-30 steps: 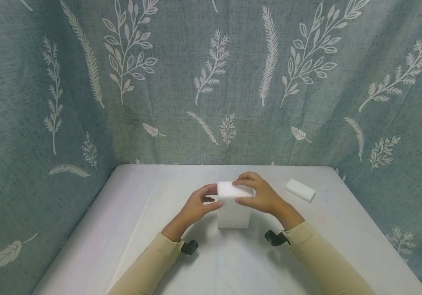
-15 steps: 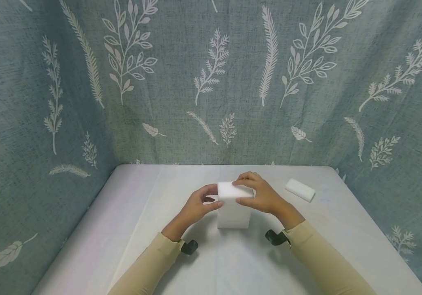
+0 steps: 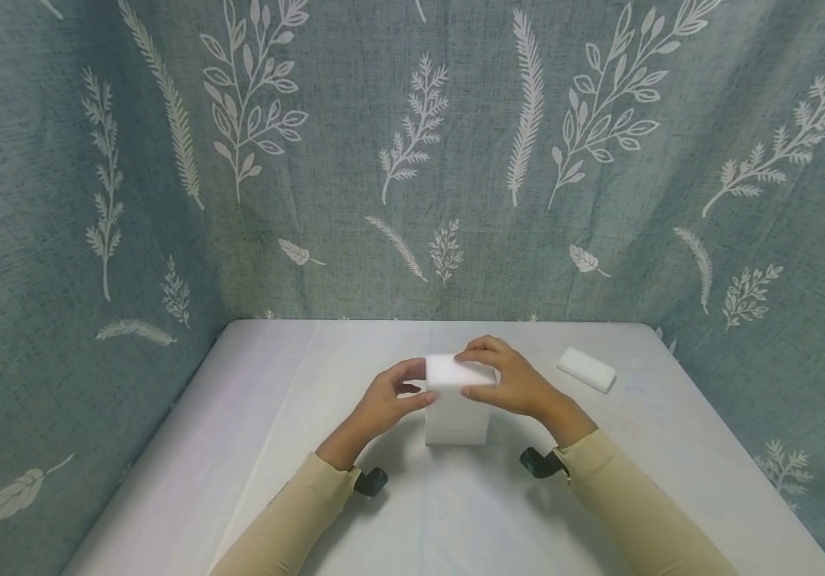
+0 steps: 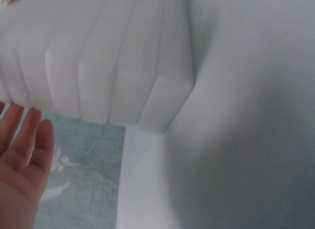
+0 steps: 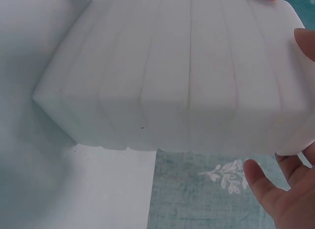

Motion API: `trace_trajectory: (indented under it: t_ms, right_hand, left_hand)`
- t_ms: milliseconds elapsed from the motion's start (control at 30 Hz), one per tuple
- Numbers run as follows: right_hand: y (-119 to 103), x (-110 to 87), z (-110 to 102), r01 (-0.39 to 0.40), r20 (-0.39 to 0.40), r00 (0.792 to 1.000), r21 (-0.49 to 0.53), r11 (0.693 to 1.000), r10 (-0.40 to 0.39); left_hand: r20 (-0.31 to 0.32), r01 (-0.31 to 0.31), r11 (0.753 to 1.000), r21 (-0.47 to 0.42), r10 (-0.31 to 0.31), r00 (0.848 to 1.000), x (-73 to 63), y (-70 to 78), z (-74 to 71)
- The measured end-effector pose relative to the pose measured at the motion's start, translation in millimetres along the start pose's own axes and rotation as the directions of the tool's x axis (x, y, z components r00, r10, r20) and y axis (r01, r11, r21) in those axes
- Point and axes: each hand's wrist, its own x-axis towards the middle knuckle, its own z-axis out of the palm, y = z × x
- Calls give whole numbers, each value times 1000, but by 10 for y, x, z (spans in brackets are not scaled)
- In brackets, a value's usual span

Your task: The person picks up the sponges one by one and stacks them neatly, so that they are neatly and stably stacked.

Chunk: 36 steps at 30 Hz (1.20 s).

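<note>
A tall stack of white sponges [image 3: 457, 420] stands upright on the table, several flat blocks piled one on another; their seams show in the left wrist view on the stack [image 4: 133, 61] and in the right wrist view on the same stack [image 5: 167, 81]. My left hand [image 3: 383, 400] holds the stack's upper left side, thumb on the near face and fingers at the back. From the right, my right hand [image 3: 516, 380] grips the top sponge [image 3: 448, 370], its thumb at the near edge and its fingers over the far part. Some fingertips are hidden behind the stack.
One more white sponge [image 3: 587, 370] lies flat on the white table [image 3: 275, 448], to the right of the stack. A green leaf-patterned curtain [image 3: 412, 160] surrounds the table at the back and sides. Dark wrist camera mounts [image 3: 371, 482] hang under both sleeves.
</note>
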Motion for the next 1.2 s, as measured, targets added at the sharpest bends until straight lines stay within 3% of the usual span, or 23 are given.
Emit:
trace_trajectory:
  t_ms: [467,667,733,900,1067,1200]
  right_hand:
    - [89,-69,-3,-81,29,996,-29,996,82]
    - [139,-136,-77,-94,12,996,-26,995,94]
    - [163,-166,-112,-81,3,997,-27,996,81]
    - [299,-239,-183,-69,-66,995,21,997,70]
    - [415,-299,-279,-128,-133,982,56,990,135]
    - [504,-376,-335,-216,-138,965,54,975,222]
  left_hand:
    - [8,-15,1000,-22,15,1000,-13,-16,0]
    - [-13,-11,1000,-18,11,1000,-18,-1,10]
    - [-12,-6,1000,-10,6,1000,-31,77,5]
    - [-8,-8,1000,-16,8,1000,-23,96,-6]
    - [-30,-41,998,-49,39,999,-4,21,-19]
    - [-40,-46,998,-40,45,998,-14,28,-21]
